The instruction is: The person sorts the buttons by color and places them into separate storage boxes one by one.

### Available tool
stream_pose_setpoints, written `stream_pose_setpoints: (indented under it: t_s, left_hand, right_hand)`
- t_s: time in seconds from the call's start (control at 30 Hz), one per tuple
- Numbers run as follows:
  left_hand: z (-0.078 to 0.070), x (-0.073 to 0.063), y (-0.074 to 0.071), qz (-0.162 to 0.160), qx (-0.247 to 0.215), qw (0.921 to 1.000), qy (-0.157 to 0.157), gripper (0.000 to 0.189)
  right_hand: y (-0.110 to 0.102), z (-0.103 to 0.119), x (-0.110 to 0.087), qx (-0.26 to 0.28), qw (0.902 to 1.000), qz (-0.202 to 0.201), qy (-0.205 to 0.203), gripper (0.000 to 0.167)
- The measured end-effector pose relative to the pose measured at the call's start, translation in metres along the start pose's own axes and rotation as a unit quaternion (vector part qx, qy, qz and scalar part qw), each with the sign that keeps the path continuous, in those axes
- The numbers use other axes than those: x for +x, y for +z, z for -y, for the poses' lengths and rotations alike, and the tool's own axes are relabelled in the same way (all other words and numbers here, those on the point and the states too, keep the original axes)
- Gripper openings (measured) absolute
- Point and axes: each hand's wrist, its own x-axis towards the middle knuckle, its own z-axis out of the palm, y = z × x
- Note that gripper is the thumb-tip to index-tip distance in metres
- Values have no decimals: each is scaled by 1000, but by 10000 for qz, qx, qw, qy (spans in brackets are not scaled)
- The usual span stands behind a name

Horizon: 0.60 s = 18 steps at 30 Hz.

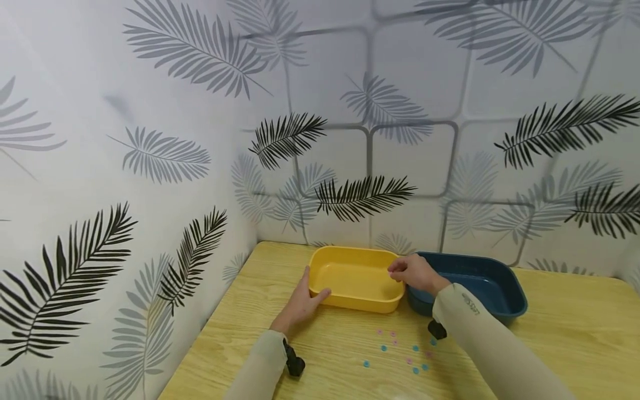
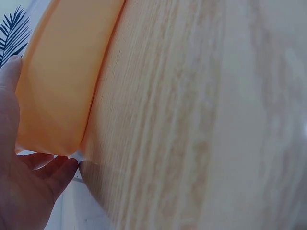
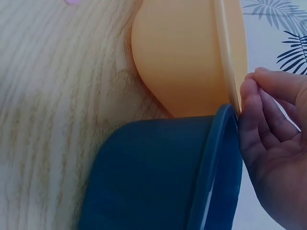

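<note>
A yellow plastic basin stands near the back of the table. My left hand holds its left front corner; in the left wrist view the thumb lies along the wall by the rim and the fingers curl at the corner. Above the right end of the yellow basin is my right hand, thumb and index fingertips pinched together. A speck of pink shows at those fingertips, like the small pink buttons on the table; the right wrist view hides it. Right beside stands a dark blue basin, partly under the right forearm.
Several small round pink buttons and blue buttons lie scattered on the wood-grain table in front of the basins. A wall with a leaf pattern rises behind the table and along its left.
</note>
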Motion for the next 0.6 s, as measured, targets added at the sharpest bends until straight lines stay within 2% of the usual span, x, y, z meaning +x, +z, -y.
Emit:
stream_pose_setpoints:
  t_s: [0.3,0.37,0.6]
  left_hand:
    - [1,-1,-1,37,44,9999,-155,94]
    - [2,-1,-1,66,40,9999,-110,95]
    - [4,-3,-1,76,76,9999,-63,94]
  right_hand:
    - [2,-6,7,-331,9993,-9,-170,16]
    - [2,-7,8,-383,9991,-13,-172,16]
    - [2,-8,11,-267,9996,49,-61,20]
